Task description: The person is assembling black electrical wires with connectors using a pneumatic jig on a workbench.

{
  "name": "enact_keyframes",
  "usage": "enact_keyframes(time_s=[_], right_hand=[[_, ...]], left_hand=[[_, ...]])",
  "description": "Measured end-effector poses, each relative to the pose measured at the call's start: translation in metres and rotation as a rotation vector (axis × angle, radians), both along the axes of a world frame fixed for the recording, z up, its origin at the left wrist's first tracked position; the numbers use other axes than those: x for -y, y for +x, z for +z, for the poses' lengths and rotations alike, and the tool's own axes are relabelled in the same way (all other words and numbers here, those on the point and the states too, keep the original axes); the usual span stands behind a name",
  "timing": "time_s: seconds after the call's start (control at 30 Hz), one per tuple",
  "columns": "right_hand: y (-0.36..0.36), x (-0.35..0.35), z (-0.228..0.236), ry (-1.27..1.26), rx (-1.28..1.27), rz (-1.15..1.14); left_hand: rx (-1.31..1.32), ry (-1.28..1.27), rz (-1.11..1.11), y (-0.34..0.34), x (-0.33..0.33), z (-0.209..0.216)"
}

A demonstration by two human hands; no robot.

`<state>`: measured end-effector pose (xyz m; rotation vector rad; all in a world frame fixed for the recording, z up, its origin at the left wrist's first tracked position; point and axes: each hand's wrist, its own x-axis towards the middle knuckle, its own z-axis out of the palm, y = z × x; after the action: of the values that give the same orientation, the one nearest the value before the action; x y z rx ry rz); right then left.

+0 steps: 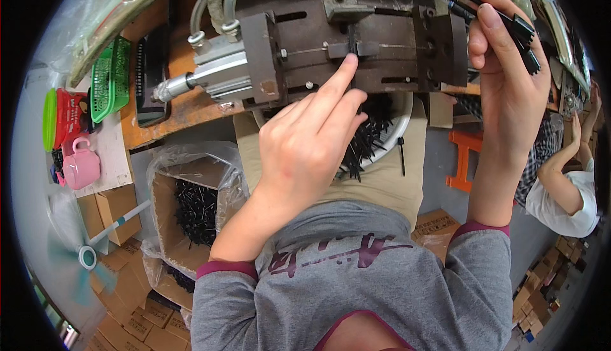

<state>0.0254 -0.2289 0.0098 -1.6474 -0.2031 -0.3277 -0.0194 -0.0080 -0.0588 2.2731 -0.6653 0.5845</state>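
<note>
I see the left hand, forefinger out, others loosely bent, touching a black piece in the metal fixture just ahead, perhaps to steady it. The right hand pinches slim black parts, seemingly for easy reach.

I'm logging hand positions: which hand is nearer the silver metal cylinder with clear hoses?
Left. The left hand is below and right of the cylinder in this view; the right hand is much farther right, holding long black pieces with toothed ends.
</note>
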Motion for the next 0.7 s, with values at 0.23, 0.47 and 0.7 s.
enact_keyframes(time_s=[0.23, 0.47, 0.7], right_hand=[[-0.013, 0.004, -0.014, -0.366, 0.393, -0.119], [-0.028, 0.005, -0.019, -0.918, 0.726, -0.047], [-0.037, -0.023, -0.036, -0.948, 0.750, -0.052]], left_hand=[[0.055, 0.230, 0.073, 0.012, 0.012, 0.009], [-0.005, 0.159, 0.034, 0.010, 0.009, 0.010], [-0.157, -0.356, -0.266, 0.005, 0.005, 0.035]])
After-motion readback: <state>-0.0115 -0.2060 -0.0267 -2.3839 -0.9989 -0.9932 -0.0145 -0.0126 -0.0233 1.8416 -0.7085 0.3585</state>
